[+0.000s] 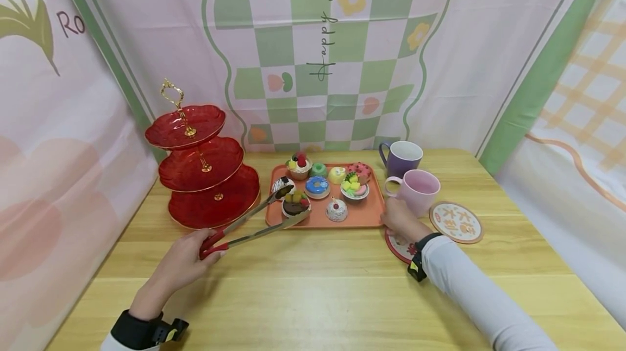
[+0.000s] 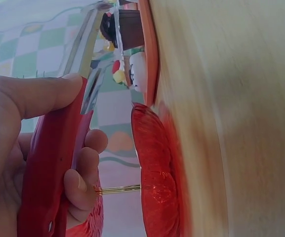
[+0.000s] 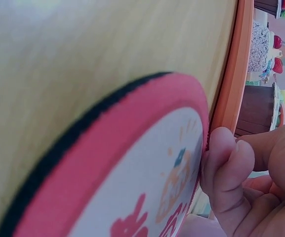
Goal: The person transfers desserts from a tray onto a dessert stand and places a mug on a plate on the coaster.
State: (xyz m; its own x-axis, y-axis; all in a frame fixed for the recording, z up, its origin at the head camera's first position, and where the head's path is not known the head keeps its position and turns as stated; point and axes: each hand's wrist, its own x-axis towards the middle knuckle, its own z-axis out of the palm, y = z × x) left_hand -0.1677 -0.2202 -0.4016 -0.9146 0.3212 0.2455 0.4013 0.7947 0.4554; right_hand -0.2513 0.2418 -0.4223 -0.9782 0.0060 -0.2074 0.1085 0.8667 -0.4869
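My left hand (image 1: pixel 178 264) grips red-handled tongs (image 2: pixel 51 163), thumb along one handle and fingers curled round the other. The parted tong tips stand on either side of a fruit-topped chocolate cupcake (image 1: pixel 295 208) at the front left of the orange tray (image 1: pixel 359 220). Whether they touch it, I cannot tell. Several other toy-like cakes share the tray, among them a blue doughnut (image 1: pixel 317 185) and a white cake with a cherry (image 1: pixel 336 210). My right hand (image 1: pixel 403 219) pinches the tray's front right corner, above a red-rimmed coaster (image 3: pixel 147 148).
Left of the tray stands a three-tiered red stand (image 1: pixel 210 199) with a gold handle (image 1: pixel 172 93). A purple mug (image 1: pixel 402 165) and a pink mug (image 1: pixel 415 190) are at the right, beside another round coaster (image 1: pixel 456 222). Patterned cloth (image 1: pixel 313 41) hangs behind the wooden table (image 1: pixel 293 296).
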